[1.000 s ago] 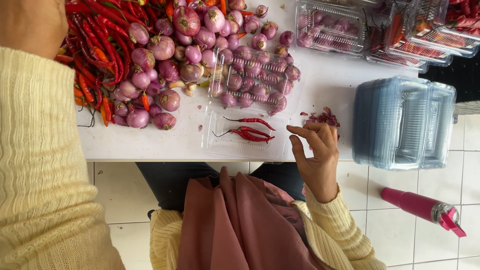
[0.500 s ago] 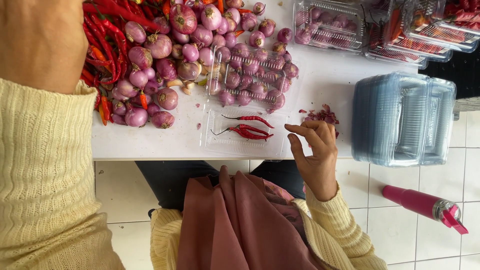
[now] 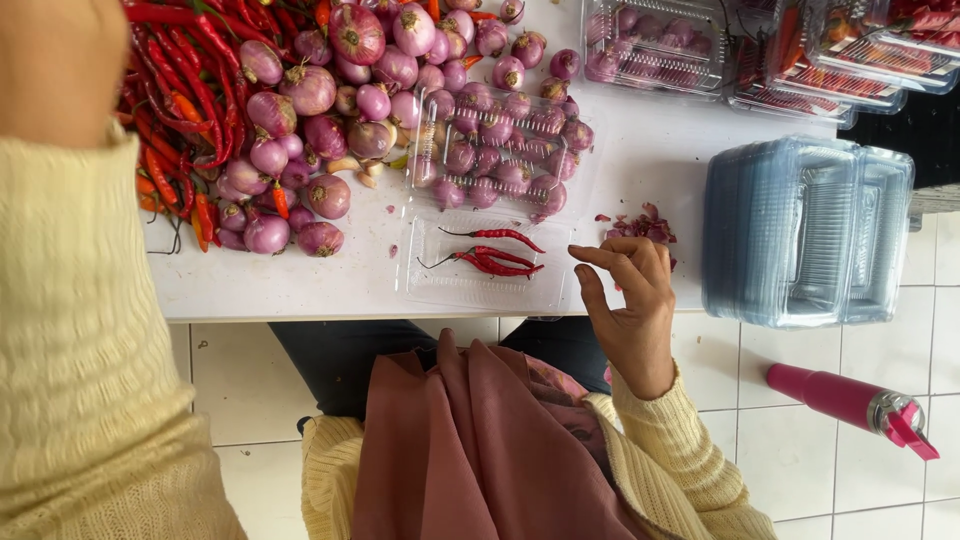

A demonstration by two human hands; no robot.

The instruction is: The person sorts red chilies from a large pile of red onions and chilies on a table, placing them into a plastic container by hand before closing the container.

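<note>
Fingers (image 3: pixel 610 258) of the right hand (image 3: pixel 632 305) stay loosely open and empty, hardly shifted, just beside the clear plastic tray (image 3: pixel 440 285) of three small red chillies (image 3: pixel 500 262) at the white table's (image 3: pixel 300 290) near edge, while the raised left hand (image 3: pixel 45 50) is too cropped to judge.

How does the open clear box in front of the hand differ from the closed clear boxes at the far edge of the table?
The open clear box lies unfolded, both halves flat on the table; the closed boxes are shut. The open box keeps shallots in one half and a few red chilies in the other; at least one closed box shows shallots through its lid. The open box sits beside the right hand; the closed ones lie beyond it. Both are clear ribbed plastic.
</note>
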